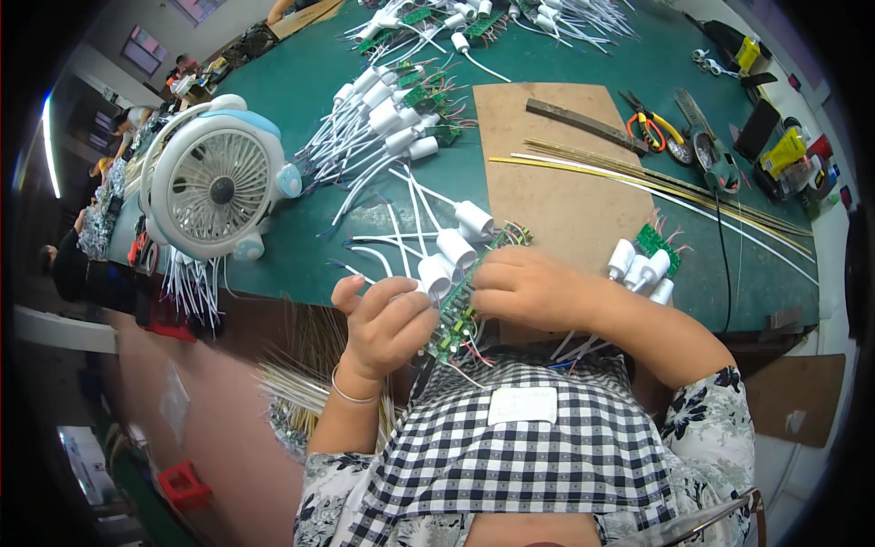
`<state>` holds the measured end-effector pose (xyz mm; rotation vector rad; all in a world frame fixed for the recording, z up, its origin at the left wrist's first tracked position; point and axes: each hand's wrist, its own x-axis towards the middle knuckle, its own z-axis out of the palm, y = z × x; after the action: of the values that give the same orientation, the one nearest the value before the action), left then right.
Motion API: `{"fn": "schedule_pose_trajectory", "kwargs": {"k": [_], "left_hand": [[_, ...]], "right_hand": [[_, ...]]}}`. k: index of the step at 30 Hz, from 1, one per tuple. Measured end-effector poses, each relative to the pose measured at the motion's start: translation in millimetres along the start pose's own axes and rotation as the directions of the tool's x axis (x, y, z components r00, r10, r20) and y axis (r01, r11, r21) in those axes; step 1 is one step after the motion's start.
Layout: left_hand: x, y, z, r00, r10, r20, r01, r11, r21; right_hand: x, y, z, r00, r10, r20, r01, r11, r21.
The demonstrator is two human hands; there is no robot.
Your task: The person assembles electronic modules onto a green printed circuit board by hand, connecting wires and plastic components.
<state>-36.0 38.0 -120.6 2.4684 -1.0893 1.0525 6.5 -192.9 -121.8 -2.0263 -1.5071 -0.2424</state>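
One label in view: a white rectangular patch [521, 405], rounded corners, sits flat on the black-and-white checked apron [510, 456] at the chest, just below the hands; any marks on it too faint to tell. At the far right end of the green table [301, 100], a yellow packet-like item [784, 151] lies among black tools, details too small to resolve; no screens or signs discernible

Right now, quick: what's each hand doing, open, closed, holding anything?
Left hand: fingers curled, closed on the lower end of the green circuit board with white plastic caps.
Right hand: closed over the same board's upper end.
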Motion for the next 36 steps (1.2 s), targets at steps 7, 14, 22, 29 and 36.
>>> {"fn": "schedule_pose_trajectory", "kwargs": {"k": [7,14,22,29,36], "left_hand": [[0.5,9.1,5.5,0.998,-0.054,0.022,0.055,0.998,-0.033],[-0.8,4.8,5.0,1.0,0.0,0.003,0.0,1.0,-0.006],[4.4,10.4,5.4,0.999,0.045,-0.009,-0.044,0.999,0.021],[2.0,9.2,7.1,0.999,0.029,-0.025,-0.029,0.999,0.019],[6.6,9.7,8.0,0.993,0.108,-0.048,-0.11,0.994,-0.03]], "right_hand": [[-3.4,-8.9,-5.8,0.985,0.097,0.14,-0.106,0.993,0.055],[-43.3,-31.5,-21.4,0.694,0.211,0.689,-0.372,0.923,0.093],[8.5,0.4,-17.8,0.992,0.11,0.061,-0.114,0.991,0.066],[13.1,10.3,-15.2,0.983,-0.106,0.152,0.128,0.982,-0.14],[21.0,10.6,-15.7,0.963,-0.199,0.184,0.221,0.969,-0.111]]}}
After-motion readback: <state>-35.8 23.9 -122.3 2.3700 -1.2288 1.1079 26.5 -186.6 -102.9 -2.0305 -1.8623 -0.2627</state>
